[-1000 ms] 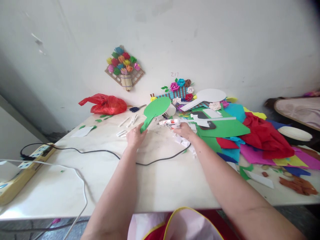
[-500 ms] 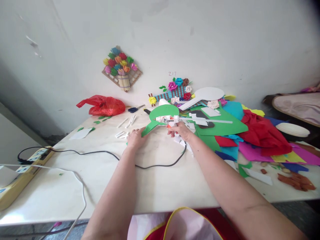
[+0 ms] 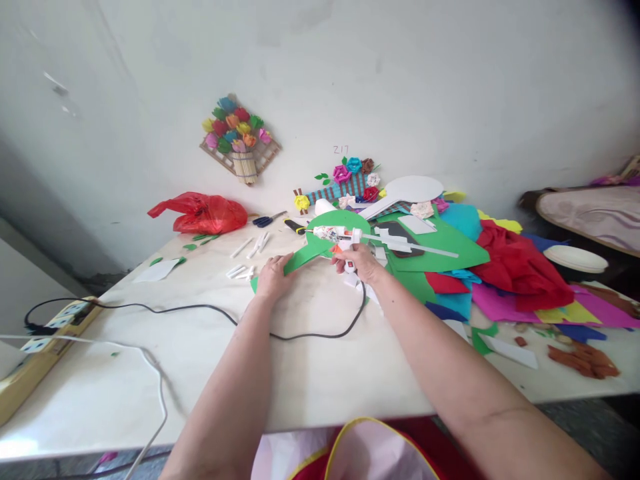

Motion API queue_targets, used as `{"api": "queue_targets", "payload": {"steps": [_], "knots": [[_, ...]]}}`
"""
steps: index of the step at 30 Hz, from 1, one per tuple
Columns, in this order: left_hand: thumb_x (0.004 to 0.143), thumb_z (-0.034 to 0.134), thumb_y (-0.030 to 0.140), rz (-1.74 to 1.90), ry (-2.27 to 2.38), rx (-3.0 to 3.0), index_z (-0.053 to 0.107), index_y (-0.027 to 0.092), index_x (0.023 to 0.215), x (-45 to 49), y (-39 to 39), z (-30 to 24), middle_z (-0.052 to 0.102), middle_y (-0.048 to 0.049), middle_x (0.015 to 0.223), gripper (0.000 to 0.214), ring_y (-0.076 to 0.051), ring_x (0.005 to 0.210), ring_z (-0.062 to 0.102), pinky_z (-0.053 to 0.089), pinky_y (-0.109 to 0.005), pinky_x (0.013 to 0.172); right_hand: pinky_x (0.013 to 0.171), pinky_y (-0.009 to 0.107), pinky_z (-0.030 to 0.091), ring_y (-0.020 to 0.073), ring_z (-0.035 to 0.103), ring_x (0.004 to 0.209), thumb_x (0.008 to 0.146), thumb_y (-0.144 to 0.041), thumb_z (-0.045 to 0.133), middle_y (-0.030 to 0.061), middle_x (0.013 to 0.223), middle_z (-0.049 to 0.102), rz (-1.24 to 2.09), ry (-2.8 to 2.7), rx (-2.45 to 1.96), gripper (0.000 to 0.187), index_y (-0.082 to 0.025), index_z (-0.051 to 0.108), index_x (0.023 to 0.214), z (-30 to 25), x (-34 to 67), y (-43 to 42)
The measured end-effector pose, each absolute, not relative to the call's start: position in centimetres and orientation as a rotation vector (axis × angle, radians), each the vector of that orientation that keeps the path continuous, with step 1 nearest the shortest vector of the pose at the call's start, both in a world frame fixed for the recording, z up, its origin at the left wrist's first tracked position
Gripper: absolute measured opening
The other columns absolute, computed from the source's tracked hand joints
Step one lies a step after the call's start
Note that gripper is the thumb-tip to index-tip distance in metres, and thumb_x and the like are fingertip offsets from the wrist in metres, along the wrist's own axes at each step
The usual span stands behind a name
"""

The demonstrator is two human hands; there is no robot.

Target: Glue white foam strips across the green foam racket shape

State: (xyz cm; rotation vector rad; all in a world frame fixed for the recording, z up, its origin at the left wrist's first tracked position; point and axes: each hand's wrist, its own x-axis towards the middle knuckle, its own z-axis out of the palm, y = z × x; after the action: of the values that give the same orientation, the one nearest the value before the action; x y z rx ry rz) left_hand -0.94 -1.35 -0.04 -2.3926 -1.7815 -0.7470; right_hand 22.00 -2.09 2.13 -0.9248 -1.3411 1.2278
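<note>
In my right hand (image 3: 357, 262) is a white hot glue gun (image 3: 333, 233), its fingers wrapped round the handle. A long glue stick (image 3: 435, 251) sticks out of its back, and the nozzle points left. Below the gun lies a green paddle-shaped cutout (image 3: 340, 219) with a round head and a long handle strip. My left hand (image 3: 274, 277) grips that handle strip near its lower end, fingers closed on it. The gun's nozzle is over the round part; whether it touches cannot be made out.
White glue sticks (image 3: 241, 272), scissors (image 3: 269, 219) and a red plastic bag (image 3: 200, 213) lie to the left. Coloured felt and paper (image 3: 520, 267) are heaped at the right. The gun's black cable (image 3: 200, 307) crosses the table to a power strip (image 3: 55, 343).
The green cutout has shifted a little to the right and the glue gun has tilted slightly, showing more of its handle. Both hands keep their hold.
</note>
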Motion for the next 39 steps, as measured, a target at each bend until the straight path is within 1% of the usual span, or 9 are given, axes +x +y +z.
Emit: {"api": "queue_targets", "payload": {"steps": [9, 13, 17, 20, 26, 31, 35, 39], "knots": [[0.077, 0.049, 0.036, -0.686, -1.832, -2.393, 0.050, 0.028, 0.120, -0.8, -1.2, -0.8, 0.055, -0.0027, 0.118, 0.044, -0.020, 0.109, 0.046, 0.035, -0.033, 0.093, 0.041, 0.022, 0.031, 0.0105, 0.050, 0.037, 0.056, -0.028, 0.058, 0.0017, 0.045, 0.059, 1.190, -1.393, -1.007, 0.023, -0.010, 0.064, 0.068, 2.2, 21.9, -2.4], [0.073, 0.053, 0.041, -0.743, -1.781, -2.374, 0.051, 0.027, 0.120, -0.3, -1.1, -0.7, 0.051, -0.0027, 0.124, 0.048, -0.022, 0.112, 0.044, 0.033, -0.035, 0.096, 0.041, 0.021, 0.030, 0.0097, 0.050, 0.038, 0.057, -0.026, 0.058, 0.0014, 0.048, 0.060, 1.185, -1.391, -0.991, 0.020, -0.011, 0.063, 0.069, 1.8, 21.9, -2.1], [0.072, 0.055, 0.045, -0.841, -1.738, -2.391, 0.058, 0.024, 0.110, 0.7, -0.3, -0.8, 0.051, -0.0041, 0.124, 0.044, -0.023, 0.111, 0.045, 0.033, -0.035, 0.097, 0.042, 0.022, 0.033, 0.0096, 0.050, 0.038, 0.058, -0.026, 0.059, 0.0022, 0.051, 0.062, 1.197, -1.402, -0.982, 0.019, -0.011, 0.062, 0.069, 1.6, 21.9, -2.0], [0.071, 0.056, 0.041, -0.946, -1.764, -2.428, 0.060, 0.021, 0.103, 1.5, 0.4, -1.0, 0.053, -0.0054, 0.121, 0.038, -0.022, 0.109, 0.048, 0.036, -0.034, 0.094, 0.043, 0.023, 0.036, 0.0098, 0.051, 0.038, 0.057, -0.025, 0.059, 0.0028, 0.054, 0.063, 1.203, -1.401, -0.985, 0.021, -0.011, 0.062, 0.072, 1.6, 21.9, -2.1], [0.069, 0.057, 0.026, -1.108, -1.836, -2.393, 0.061, 0.019, 0.090, 2.3, 0.7, -1.3, 0.057, -0.0064, 0.113, 0.022, -0.019, 0.107, 0.050, 0.037, -0.032, 0.094, 0.043, 0.023, 0.037, 0.0093, 0.050, 0.038, 0.058, -0.023, 0.059, 0.0010, 0.053, 0.062, 1.214, -1.409, -0.986, 0.019, -0.012, 0.062, 0.073, 1.5, 21.8, -2.0], [0.068, 0.058, 0.024, -1.120, -1.833, -2.384, 0.061, 0.019, 0.082, 2.4, 0.6, -1.2, 0.057, -0.0065, 0.114, 0.016, -0.019, 0.108, 0.050, 0.035, -0.033, 0.095, 0.044, 0.023, 0.039, 0.0093, 0.050, 0.038, 0.059, -0.022, 0.058, 0.0003, 0.055, 0.063, 1.223, -1.420, -1.005, 0.020, -0.013, 0.063, 0.076, 1.4, 21.7, -1.9], [0.066, 0.059, 0.027, -1.106, -1.825, -2.384, 0.062, 0.018, 0.081, 2.4, 0.6, -1.2, 0.057, -0.0073, 0.114, 0.018, -0.020, 0.106, 0.051, 0.035, -0.033, 0.095, 0.044, 0.022, 0.038, 0.0088, 0.049, 0.037, 0.058, -0.022, 0.059, 0.0006, 0.052, 0.062, 1.212, -1.441, -1.044, 0.015, -0.012, 0.063, 0.068, 1.8, 21.5, -2.3], [0.067, 0.059, 0.026, -1.025, -1.820, -2.341, 0.062, 0.020, 0.083, 2.6, 0.2, -0.9, 0.057, -0.0055, 0.116, 0.018, -0.021, 0.107, 0.049, 0.030, -0.036, 0.097, 0.044, 0.022, 0.037, 0.0084, 0.047, 0.036, 0.058, -0.022, 0.059, -0.0002, 0.041, 0.055, 1.198, -1.466, -1.069, 0.011, -0.012, 0.060, 0.057, 2.1, 21.3, -2.6]]}}
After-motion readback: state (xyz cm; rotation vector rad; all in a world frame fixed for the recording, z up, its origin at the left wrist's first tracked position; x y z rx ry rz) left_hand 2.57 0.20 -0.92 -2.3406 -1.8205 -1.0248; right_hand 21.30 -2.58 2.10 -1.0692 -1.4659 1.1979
